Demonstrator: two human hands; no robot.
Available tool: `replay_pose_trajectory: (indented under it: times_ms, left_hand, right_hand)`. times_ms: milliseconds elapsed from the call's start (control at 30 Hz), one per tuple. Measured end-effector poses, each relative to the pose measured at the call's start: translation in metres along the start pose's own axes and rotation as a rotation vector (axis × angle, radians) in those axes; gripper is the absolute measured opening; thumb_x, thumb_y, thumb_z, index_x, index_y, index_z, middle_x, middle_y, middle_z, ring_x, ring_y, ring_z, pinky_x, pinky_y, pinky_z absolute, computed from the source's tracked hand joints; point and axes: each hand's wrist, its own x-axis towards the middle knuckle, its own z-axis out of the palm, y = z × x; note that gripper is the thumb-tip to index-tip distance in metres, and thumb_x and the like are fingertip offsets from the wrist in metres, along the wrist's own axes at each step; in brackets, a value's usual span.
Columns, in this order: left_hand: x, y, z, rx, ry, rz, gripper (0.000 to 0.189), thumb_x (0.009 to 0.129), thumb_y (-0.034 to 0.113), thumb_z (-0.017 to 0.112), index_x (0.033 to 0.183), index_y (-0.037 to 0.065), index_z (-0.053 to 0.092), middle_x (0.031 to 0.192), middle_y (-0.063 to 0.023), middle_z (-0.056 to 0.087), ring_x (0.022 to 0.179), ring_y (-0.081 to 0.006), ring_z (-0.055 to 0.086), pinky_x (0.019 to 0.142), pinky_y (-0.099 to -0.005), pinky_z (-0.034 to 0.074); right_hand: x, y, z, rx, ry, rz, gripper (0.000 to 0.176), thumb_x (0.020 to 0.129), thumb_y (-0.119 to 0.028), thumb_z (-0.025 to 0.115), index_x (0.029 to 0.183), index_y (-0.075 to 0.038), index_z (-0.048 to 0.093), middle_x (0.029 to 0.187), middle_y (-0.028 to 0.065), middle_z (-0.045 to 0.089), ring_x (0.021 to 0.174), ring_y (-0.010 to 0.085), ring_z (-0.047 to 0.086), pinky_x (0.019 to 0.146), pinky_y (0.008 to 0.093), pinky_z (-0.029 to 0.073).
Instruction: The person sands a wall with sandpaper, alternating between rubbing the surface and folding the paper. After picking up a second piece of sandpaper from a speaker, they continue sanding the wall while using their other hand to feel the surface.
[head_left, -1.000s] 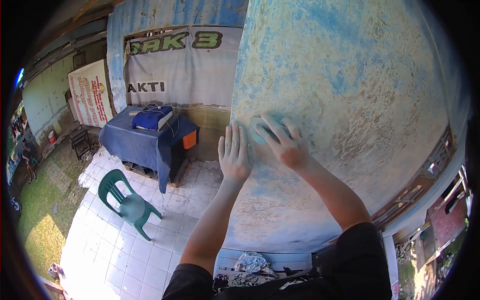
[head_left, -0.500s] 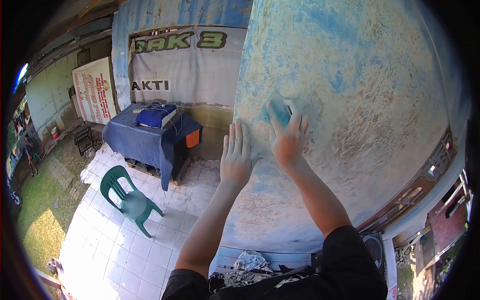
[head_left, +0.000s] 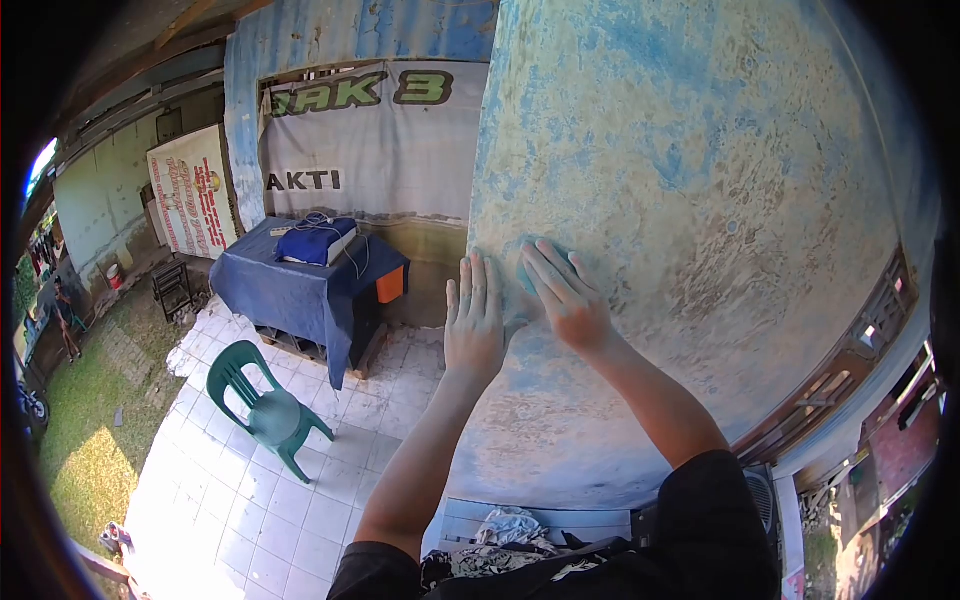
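Observation:
Patches of worn blue paint and rough, pale plaster cover the wall [head_left: 660, 240] in front of me. My right hand [head_left: 572, 300] lies over a flat blue-green piece that looks like sandpaper [head_left: 526, 278], pressing it to the wall. Only its edges show around the fingers, so its full shape is hidden. To the left, my left hand [head_left: 475, 325] rests flat near the wall's vertical edge. Its fingers point upward, the thumb is out to the side, and it holds nothing. Pale dust coats both hands.
A green plastic chair [head_left: 275, 415] stands on white floor tiles [head_left: 225, 500] at left. Behind it, a blue-covered table [head_left: 300, 285] bears a blue bundle [head_left: 318, 242] and a cable. A printed banner [head_left: 400, 150] hangs behind. Crumpled cloth [head_left: 510, 526] lies below my arms.
My right hand has slid down the wall with the sandpaper-like piece, and its fingers now tilt left, nearer my left hand. The left hand stays nearly in place.

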Motion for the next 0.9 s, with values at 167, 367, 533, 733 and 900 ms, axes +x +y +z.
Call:
replay_pose_trajectory:
  times_ms: [167, 367, 533, 733, 900]
  left_hand:
    - [-0.002, 0.002, 0.001, -0.011, -0.019, -0.037, 0.108, 0.088, 0.043, 0.077, 0.162, -0.011, 0.020, 0.171, -0.0332, 0.018, 0.160, -0.0475, 0.017, 0.126, -0.0609, 0.023]
    - [-0.008, 0.007, 0.005, -0.030, 0.024, -0.052, 0.107, 0.088, 0.039, 0.079, 0.163, -0.010, 0.021, 0.171, -0.0322, 0.018, 0.161, -0.0466, 0.016, 0.126, -0.0610, 0.022]
    - [-0.007, 0.012, 0.003, -0.049, 0.004, -0.078, 0.106, 0.087, 0.037, 0.080, 0.163, -0.010, 0.021, 0.171, -0.0323, 0.017, 0.161, -0.0465, 0.016, 0.127, -0.0609, 0.022]
    - [-0.003, 0.013, 0.001, -0.028, 0.069, -0.096, 0.106, 0.082, 0.033, 0.084, 0.162, -0.006, 0.028, 0.172, -0.0254, 0.023, 0.160, -0.0401, 0.023, 0.126, -0.0580, 0.028]
    - [-0.004, 0.014, 0.001, 0.018, 0.080, -0.084, 0.105, 0.082, 0.035, 0.084, 0.162, -0.006, 0.029, 0.172, -0.0258, 0.024, 0.160, -0.0401, 0.023, 0.126, -0.0586, 0.027]
  right_hand:
    - [0.028, 0.013, -0.003, -0.086, 0.095, 0.131, 0.040, 0.096, -0.008, 0.057, 0.132, -0.002, 0.072, 0.150, 0.0071, 0.063, 0.143, 0.0226, 0.056, 0.120, 0.0386, 0.039]
    - [0.032, 0.041, -0.020, -0.026, 0.024, -0.166, 0.038, 0.097, -0.011, 0.059, 0.132, -0.002, 0.071, 0.147, 0.0089, 0.065, 0.140, 0.0239, 0.059, 0.120, 0.0391, 0.042]
    - [0.052, 0.041, -0.026, -0.171, 0.137, 0.061, 0.034, 0.094, -0.009, 0.063, 0.124, 0.001, 0.074, 0.141, 0.0108, 0.069, 0.137, 0.0233, 0.062, 0.120, 0.0382, 0.043]
    - [0.058, 0.053, -0.030, -0.019, 0.084, -0.116, 0.036, 0.091, -0.008, 0.065, 0.122, 0.007, 0.073, 0.139, 0.0148, 0.069, 0.135, 0.0261, 0.063, 0.119, 0.0380, 0.045]
    - [0.036, 0.019, -0.016, 0.023, 0.010, -0.172, 0.038, 0.091, -0.006, 0.064, 0.127, 0.004, 0.072, 0.140, 0.0136, 0.069, 0.136, 0.0264, 0.062, 0.119, 0.0388, 0.045]
